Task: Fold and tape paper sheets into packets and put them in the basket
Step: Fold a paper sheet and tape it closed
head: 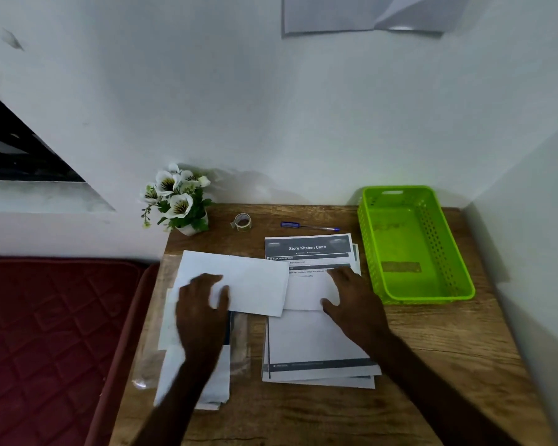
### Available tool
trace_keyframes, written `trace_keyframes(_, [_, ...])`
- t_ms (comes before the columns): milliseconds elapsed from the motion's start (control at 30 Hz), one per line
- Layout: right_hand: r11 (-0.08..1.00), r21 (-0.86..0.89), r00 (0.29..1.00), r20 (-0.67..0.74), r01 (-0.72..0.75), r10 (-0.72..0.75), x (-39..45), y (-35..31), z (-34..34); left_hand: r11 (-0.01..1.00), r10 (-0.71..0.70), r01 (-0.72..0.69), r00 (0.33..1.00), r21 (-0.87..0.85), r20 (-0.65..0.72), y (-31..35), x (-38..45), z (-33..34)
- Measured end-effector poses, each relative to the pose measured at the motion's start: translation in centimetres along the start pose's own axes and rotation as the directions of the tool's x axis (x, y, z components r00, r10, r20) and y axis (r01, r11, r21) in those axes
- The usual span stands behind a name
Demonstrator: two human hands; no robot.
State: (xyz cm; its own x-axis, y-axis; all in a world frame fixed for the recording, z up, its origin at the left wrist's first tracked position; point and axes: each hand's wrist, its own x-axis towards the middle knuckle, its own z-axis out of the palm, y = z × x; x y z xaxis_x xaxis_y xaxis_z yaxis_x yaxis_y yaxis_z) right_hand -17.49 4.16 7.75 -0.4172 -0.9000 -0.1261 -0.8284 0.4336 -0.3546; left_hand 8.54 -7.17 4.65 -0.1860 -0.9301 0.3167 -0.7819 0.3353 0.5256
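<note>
Left hand [203, 304] flat on the folded sheet [239, 281], fingers spread, thumb laid across the near edge; pressing down, not pinching. Hand blurred, so finger detail is uncertain. Probable purpose: pinning the fold so it does not spring open.

Right hand [351, 297] also open and flat, palm down, fingertips on a smaller white fold [306, 292] that pokes out from under the right end of the folded sheet. Nothing enclosed in either hand. Whether the two white pieces are one sheet or two: cannot tell.

Folded sheet lying slightly skewed across the gap between two piles: a loose white pile [190, 375] at left, partly over a clear plastic sleeve [149, 355], and the printed stack [316, 349] at right, top page headed "Store Kitchen Cloth". Likely supply sheets, kept close for reach.

Tape roll [243, 222] standing apart at the back of the wooden table [432, 365], untouched, blue pen [310, 225] just right of it. Flower pot [179, 201] in the back left corner.

Green basket [458, 252] on the right, near the right hand, showing no packets inside; only marks on its floor.

Judgement: folding stage, crease being flattened with both palms. Taping not yet begun; one hand must leave the fold to fetch the roll, so the fold may reopen.
</note>
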Motion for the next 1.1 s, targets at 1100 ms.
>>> trace_keyframes(1100, [0.979,-0.204,0.969,0.242,0.005,0.045,2.2,-1.5,-4.7,0.968,-0.005,-0.091,0.926,0.235,0.377,3.9,-1.5,6.3])
